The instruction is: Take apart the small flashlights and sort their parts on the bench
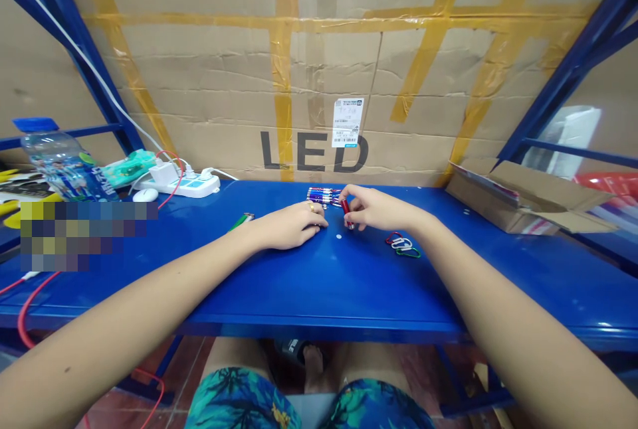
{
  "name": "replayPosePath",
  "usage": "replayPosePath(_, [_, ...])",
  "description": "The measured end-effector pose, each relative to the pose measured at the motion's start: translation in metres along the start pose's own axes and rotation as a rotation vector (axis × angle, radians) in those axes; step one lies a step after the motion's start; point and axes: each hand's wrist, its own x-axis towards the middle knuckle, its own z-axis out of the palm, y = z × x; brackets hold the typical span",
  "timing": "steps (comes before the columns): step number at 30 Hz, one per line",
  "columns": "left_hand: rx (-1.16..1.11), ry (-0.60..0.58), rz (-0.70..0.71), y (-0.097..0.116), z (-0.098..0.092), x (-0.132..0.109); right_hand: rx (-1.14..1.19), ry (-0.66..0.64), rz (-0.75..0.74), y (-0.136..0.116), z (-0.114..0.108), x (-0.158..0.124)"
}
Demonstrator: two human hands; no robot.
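In my right hand, thumb and fingers pinch a small red metal tube, shaped like a mini flashlight and held nearly upright just above the table. My left hand, with a ring on one finger, lies palm down on the blue table, its fingers loosely bent and apart from the tube. Just beyond both hands, several shiny blue, purple and red tubes lie side by side, partly hidden by my fingers. A small white disc is between the hands. Red, silver and green carabiners lie beside my right wrist.
A green item shows behind my left forearm. At the left are a power strip with plugs, a plastic bottle and red cables. An open cardboard box stands right. A large carton marked LED walls the back.
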Motion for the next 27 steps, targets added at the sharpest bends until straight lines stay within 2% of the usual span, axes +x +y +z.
replayPosePath(4, [0.037, 0.092, -0.109, -0.004, -0.004, -0.003, 0.001, 0.039, -0.039, 0.008, 0.001, 0.006])
replayPosePath(7, [0.041, 0.058, -0.191, -0.008, -0.002, -0.003, -0.045, 0.033, -0.095, 0.015, 0.003, 0.01])
replayPosePath(10, [0.008, 0.03, -0.189, -0.01, 0.003, -0.001, -0.109, 0.023, -0.145, 0.016, 0.005, 0.013])
replayPosePath(13, [-0.009, 0.069, -0.168, -0.009, 0.007, 0.003, -0.102, 0.031, -0.167, 0.013, 0.009, 0.013])
replayPosePath(20, [-0.222, 0.111, -0.324, -0.009, 0.009, 0.007, -0.1, 0.066, -0.189, 0.01, 0.017, 0.013])
replayPosePath(24, [-0.237, 0.105, -0.321, -0.008, 0.007, 0.007, -0.093, 0.033, -0.191, 0.009, 0.018, 0.015])
replayPosePath(27, [-0.182, 0.229, -0.258, -0.004, 0.005, 0.006, -0.121, 0.034, -0.207, 0.01, 0.019, 0.016])
